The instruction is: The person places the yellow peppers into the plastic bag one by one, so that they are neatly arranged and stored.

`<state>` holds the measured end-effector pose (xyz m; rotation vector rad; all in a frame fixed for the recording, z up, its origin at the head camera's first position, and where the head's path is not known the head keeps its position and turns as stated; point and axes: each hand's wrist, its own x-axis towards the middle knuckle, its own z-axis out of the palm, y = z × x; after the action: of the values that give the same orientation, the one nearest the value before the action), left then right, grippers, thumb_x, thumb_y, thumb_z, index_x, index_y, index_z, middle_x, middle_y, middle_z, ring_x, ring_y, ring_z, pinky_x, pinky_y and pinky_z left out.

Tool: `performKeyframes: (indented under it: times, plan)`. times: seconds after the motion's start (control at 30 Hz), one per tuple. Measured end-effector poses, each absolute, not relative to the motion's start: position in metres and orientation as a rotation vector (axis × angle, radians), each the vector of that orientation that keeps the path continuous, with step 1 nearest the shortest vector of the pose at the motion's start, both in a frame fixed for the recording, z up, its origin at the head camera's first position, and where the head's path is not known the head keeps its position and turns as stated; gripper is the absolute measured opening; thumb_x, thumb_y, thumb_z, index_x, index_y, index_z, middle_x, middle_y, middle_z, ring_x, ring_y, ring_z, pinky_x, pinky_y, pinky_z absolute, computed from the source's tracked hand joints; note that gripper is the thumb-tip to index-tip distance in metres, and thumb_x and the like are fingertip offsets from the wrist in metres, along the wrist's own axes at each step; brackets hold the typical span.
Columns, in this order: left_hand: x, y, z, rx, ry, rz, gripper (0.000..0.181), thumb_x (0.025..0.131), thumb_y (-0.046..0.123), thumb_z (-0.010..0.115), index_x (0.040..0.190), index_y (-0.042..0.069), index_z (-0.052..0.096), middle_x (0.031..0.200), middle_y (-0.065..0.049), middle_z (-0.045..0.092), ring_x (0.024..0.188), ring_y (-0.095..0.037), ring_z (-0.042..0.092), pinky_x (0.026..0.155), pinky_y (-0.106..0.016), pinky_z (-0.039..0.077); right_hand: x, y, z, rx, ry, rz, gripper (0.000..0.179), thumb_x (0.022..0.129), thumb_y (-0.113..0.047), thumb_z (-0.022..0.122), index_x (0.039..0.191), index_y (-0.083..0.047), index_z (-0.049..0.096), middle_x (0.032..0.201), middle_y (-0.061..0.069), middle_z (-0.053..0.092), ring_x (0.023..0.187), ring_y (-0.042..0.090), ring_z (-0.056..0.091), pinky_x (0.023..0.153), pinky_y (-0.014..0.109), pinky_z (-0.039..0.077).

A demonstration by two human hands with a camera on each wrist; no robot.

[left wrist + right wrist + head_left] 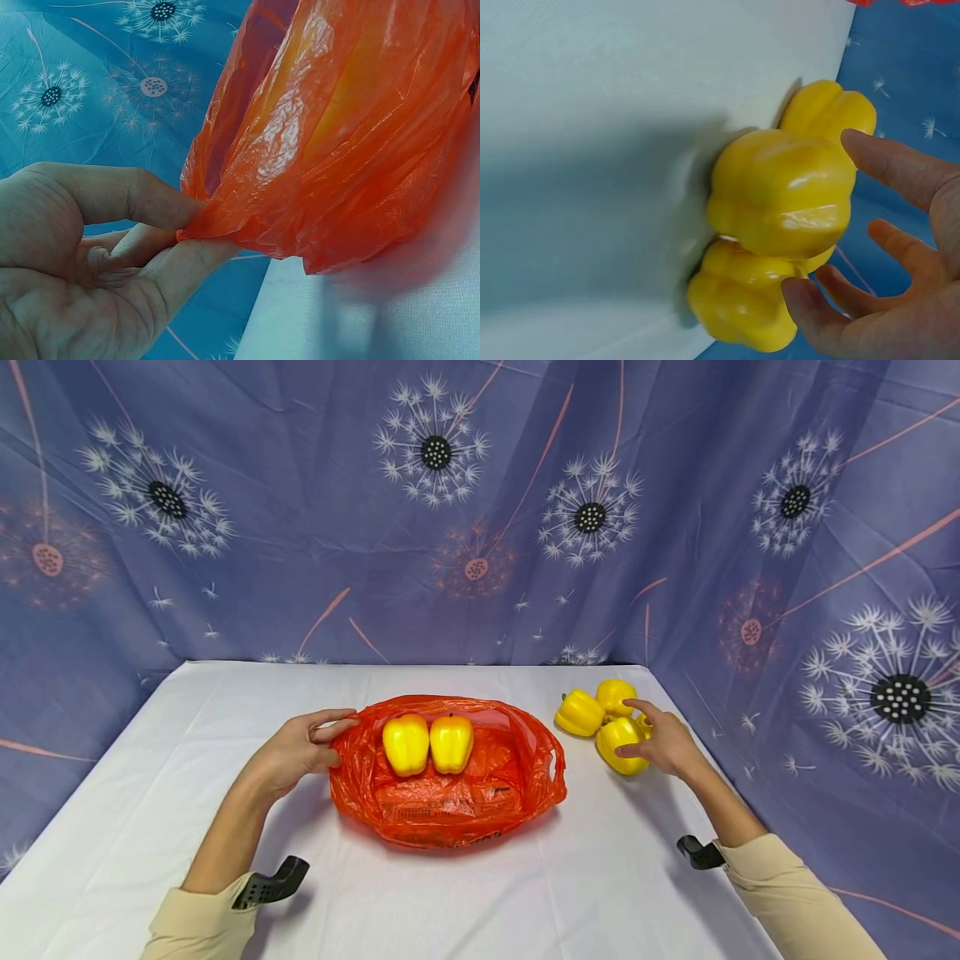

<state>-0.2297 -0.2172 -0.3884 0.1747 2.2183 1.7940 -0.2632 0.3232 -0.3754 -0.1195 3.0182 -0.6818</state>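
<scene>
A red plastic bag (450, 806) lies with its mouth spread wide. Inside it, side by side near the back, are two yellow bell peppers with an orange tint (406, 746). My left hand (294, 750) pinches the bag's left edge between thumb and fingers, the gathered plastic (217, 221) showing in the left wrist view. Over on the right, my right hand (666, 742) has its fingers spread around a yellow bell pepper (617, 750), fingertips close to its surface. That pepper (780, 191) fills the middle of the right wrist view, with other yellow peppers (579, 713) bunched against it.
A white cloth (360, 902) covers the table, and the bag and peppers rest on it. Behind and to the right hangs a blue curtain (300, 527) with dandelion prints. A black wrist device (272, 883) sticks out from the left sleeve; another (701, 852) is at the right.
</scene>
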Motion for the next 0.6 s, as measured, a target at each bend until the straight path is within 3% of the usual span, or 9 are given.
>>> performKeyframes:
  times: [0.13, 0.37, 0.6]
  plan:
    - [-0.23, -0.218, -0.389, 0.178, 2.22, 1.792, 0.081, 0.078, -0.01, 0.056, 0.155, -0.004, 0.033, 0.153, -0.023, 0.045, 0.099, -0.008, 0.061, 0.068, -0.024, 0.054, -0.263, 0.326, -0.382, -0.134, 3.038, -0.678, 0.088, 0.078, -0.027, 0.084, 0.151, -0.004, 0.041, 0.135, 0.042, 0.051, 0.122, 0.056, 0.048, 0.096, 0.067, 0.043]
    - [-0.23, -0.219, -0.39, 0.179, 2.224, 1.789, 0.081, 0.077, -0.011, 0.056, 0.155, -0.004, 0.034, 0.152, -0.023, 0.046, 0.095, -0.009, 0.059, 0.064, -0.024, 0.05, -0.263, 0.326, -0.391, -0.188, 3.03, -0.725, 0.086, 0.076, -0.019, 0.085, 0.149, -0.002, 0.043, 0.139, 0.04, 0.05, 0.128, 0.06, 0.037, 0.106, 0.07, 0.021]
    - [-0.23, -0.219, -0.39, 0.174, 2.223, 1.793, 0.081, 0.078, -0.01, 0.056, 0.155, -0.003, 0.034, 0.152, -0.023, 0.046, 0.1, -0.007, 0.061, 0.069, -0.024, 0.054, -0.263, 0.325, -0.395, -0.219, 3.03, -0.737, 0.083, 0.075, -0.013, 0.084, 0.148, -0.004, 0.046, 0.139, 0.036, 0.052, 0.127, 0.058, 0.035, 0.102, 0.069, 0.023]
